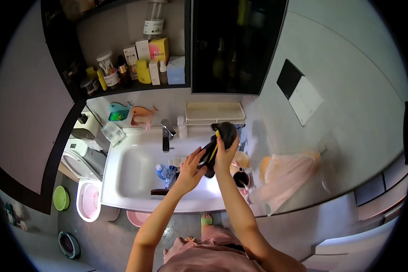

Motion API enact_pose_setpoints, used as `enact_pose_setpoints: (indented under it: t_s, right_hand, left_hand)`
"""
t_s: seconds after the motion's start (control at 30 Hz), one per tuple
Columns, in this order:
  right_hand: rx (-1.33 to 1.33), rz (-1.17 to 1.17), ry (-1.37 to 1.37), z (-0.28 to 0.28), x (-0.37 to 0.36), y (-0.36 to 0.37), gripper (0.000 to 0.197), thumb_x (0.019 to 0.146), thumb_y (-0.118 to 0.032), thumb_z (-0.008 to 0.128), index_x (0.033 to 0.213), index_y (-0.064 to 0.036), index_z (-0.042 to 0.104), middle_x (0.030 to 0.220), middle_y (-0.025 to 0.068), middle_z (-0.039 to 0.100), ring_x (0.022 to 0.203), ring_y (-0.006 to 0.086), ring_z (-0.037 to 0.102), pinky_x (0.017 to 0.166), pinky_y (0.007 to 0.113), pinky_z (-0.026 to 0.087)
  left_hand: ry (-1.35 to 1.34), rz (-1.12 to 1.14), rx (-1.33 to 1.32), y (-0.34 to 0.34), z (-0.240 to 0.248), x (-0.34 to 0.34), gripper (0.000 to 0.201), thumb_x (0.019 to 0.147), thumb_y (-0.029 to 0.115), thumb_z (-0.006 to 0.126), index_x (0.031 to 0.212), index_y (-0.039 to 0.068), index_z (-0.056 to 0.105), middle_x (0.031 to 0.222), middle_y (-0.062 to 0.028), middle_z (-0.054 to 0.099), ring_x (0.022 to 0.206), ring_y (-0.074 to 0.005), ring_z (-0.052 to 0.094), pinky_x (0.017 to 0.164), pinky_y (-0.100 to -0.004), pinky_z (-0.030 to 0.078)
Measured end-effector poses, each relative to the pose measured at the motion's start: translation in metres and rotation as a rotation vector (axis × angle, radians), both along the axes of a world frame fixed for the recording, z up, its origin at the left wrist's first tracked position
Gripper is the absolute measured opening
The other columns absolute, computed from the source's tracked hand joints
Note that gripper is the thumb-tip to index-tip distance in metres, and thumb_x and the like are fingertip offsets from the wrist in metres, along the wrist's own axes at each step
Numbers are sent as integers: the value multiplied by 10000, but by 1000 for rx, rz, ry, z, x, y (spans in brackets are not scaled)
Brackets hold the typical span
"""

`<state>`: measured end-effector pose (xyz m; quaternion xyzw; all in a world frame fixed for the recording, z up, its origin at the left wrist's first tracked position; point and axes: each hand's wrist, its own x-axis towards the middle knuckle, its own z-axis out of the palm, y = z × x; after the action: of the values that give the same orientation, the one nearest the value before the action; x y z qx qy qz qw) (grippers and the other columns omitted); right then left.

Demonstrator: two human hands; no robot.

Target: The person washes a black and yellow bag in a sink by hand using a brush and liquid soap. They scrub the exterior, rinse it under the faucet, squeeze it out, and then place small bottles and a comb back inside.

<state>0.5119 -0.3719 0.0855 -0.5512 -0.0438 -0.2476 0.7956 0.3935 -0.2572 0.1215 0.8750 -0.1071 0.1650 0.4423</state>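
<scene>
Over the right part of the white sink (136,195), my right hand (225,156) grips a long black object with a yellow strip (224,133). Its far end is rounded; I cannot make out its kind. My left hand (191,171) lies against its lower left side with fingers stretched and apart. Left of that hand, a blue-capped bottle (160,170) and a brown item like a comb (159,192) lie in the sink. Behind the hands rise the faucet (166,136) and a white pump bottle (182,127).
An open shelf (136,86) with bottles and boxes hangs above the sink. A cream rack (215,111) stands at the back, with a dark cup (241,179) on the right. A pink cloth (288,179) hangs by the right wall. The toilet (79,165) is at left.
</scene>
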Motion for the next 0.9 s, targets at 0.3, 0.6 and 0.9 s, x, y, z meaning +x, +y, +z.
enact_pose_setpoints:
  t_s: [0.3,0.6,0.9]
  right_hand:
    - [-873,-481,212,36,140,-10,694,793,-201,714,1391,-70,387,1334,286,387,1245,470,369,1029,520,353]
    - [-1609,-461,334,26,195,2,251,820,-140,589,1014,11,638,1044,202,612,1007,356,544,737,407,532]
    - [-1623,-102,228,20,187,59,231,811,-142,570,990,-39,673,1036,195,656,1066,311,603,828,453,519]
  left_hand:
    - [29,210,11,38,-50,86,506,837,145,589,1311,11,474,1361,-182,474,1227,-394,457,1026,-441,384]
    - [-14,284,359,64,-54,157,671,814,107,538,1420,-55,301,1501,-231,270,1384,-366,284,1124,-449,272]
    - [-18,207,406,63,-51,163,741,708,-10,530,1414,-67,308,1503,-239,268,1379,-366,297,1133,-447,264]
